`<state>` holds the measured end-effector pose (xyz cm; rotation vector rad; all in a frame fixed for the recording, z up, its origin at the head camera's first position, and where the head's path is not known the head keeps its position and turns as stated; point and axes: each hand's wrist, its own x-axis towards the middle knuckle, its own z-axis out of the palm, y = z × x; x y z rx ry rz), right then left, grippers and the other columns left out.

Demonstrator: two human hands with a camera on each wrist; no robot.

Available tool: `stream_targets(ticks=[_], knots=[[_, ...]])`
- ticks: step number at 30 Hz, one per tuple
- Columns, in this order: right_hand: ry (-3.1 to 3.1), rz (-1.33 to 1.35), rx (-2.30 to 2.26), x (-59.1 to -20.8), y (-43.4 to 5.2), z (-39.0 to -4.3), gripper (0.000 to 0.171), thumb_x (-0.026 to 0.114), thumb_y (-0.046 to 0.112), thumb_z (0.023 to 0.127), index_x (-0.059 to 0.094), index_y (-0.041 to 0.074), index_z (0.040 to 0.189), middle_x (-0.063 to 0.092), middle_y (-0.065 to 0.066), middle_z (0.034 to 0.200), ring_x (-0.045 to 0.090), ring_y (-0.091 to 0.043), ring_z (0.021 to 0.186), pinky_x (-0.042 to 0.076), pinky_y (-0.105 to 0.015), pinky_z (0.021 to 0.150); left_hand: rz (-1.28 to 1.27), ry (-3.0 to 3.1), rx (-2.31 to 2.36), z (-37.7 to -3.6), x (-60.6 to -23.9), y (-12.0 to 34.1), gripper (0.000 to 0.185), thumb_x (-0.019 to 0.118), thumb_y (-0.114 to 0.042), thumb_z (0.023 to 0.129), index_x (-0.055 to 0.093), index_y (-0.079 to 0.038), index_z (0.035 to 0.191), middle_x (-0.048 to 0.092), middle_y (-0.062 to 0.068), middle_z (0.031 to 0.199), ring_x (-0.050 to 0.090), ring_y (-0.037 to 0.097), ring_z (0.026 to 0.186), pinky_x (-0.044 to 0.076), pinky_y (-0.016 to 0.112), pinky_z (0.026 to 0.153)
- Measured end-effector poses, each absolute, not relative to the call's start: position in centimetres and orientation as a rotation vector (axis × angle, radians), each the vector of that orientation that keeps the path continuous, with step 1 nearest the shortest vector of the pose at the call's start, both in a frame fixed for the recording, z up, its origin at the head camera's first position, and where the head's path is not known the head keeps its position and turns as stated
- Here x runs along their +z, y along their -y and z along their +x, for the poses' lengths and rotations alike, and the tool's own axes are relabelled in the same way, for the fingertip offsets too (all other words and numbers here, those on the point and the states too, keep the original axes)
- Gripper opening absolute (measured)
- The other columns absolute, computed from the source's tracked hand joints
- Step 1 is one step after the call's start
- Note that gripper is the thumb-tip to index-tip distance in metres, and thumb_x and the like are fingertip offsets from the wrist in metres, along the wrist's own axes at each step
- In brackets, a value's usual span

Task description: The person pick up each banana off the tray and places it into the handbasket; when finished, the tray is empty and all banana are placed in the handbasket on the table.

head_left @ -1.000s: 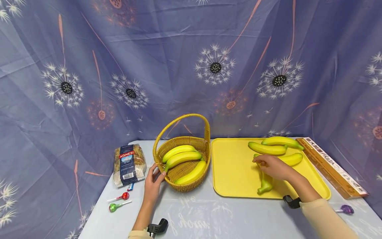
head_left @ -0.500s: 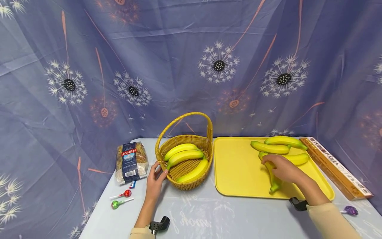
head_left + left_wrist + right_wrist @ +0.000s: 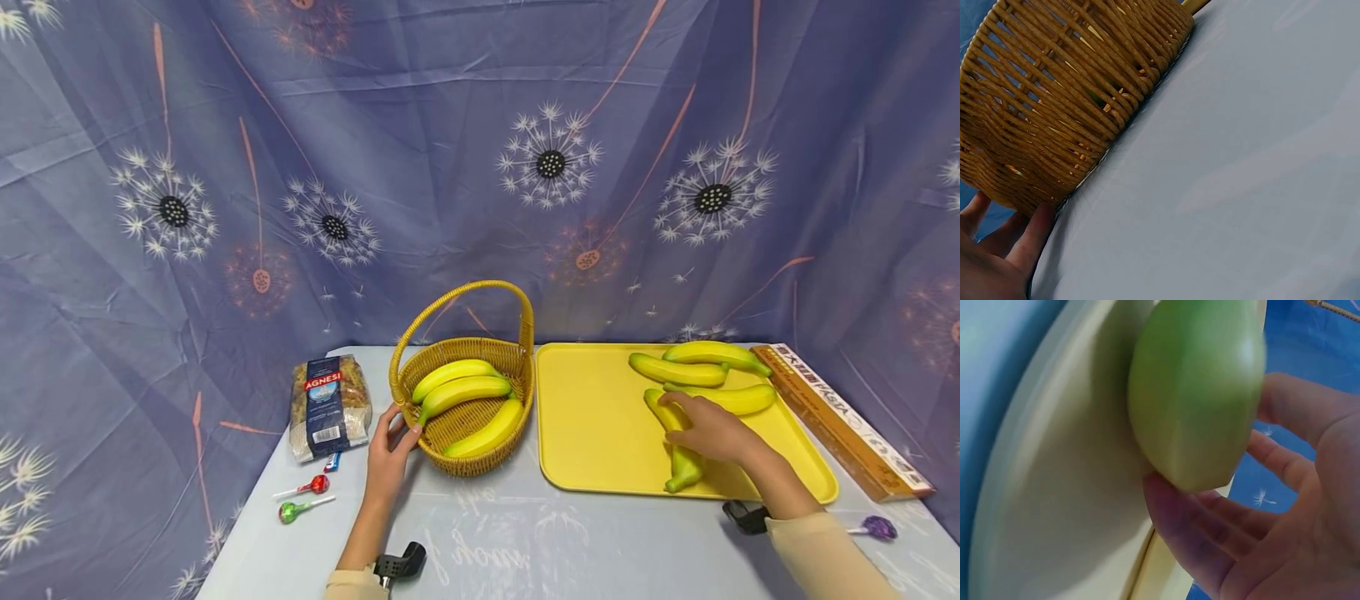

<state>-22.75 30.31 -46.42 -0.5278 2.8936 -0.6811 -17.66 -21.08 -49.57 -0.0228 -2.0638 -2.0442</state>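
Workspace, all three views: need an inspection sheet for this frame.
Surface: table under a pale blue cloth.
Job's things: wicker basket holds three bananas; yellow tray holds four, one of them the banana under the right hand.
Clutter: pasta bag, two lollipops, pasta box, purple lollipop.
Hands: left hand touches the basket wall with straight fingers; right hand curls round the banana.
Cables: nothing seen.
Surroundings: blue dandelion-print curtain.
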Motion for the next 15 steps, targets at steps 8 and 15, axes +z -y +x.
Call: stream_targets(ticks=[8,15], knots=[[-2.862,-0.588,-0.729,-46.2,-29.8,-22.9,0.036,0.056,0.014,0.096,0.058,0.002,0.131,0.055,-0.023,0.127,0.049,-0.043,0.115,0.044,-0.052,0.086,-0.033,2.041,-2.028,-18.4,-51.4,21.4,0.052,0.064,-0.016,0.094,0.045,-0.007,0.141,0.032,0.006,0.151,0.036,0.033,0.133,0.051,0.024,0.089],[-2.872,-0.719,-0.598,-45.9,-29.3,-21.8,0.048,0.052,-0.013,0.083,0.062,0.004,0.126,0.049,-0.031,0.127,0.049,-0.047,0.113,0.048,-0.053,0.083,-0.019,2.039,-1.991,-19.0,-52.5,21.6,0.052,0.064,-0.018,0.094,0.045,-0.01,0.142,0.034,0.004,0.15,0.038,0.031,0.132,0.05,0.024,0.089]])
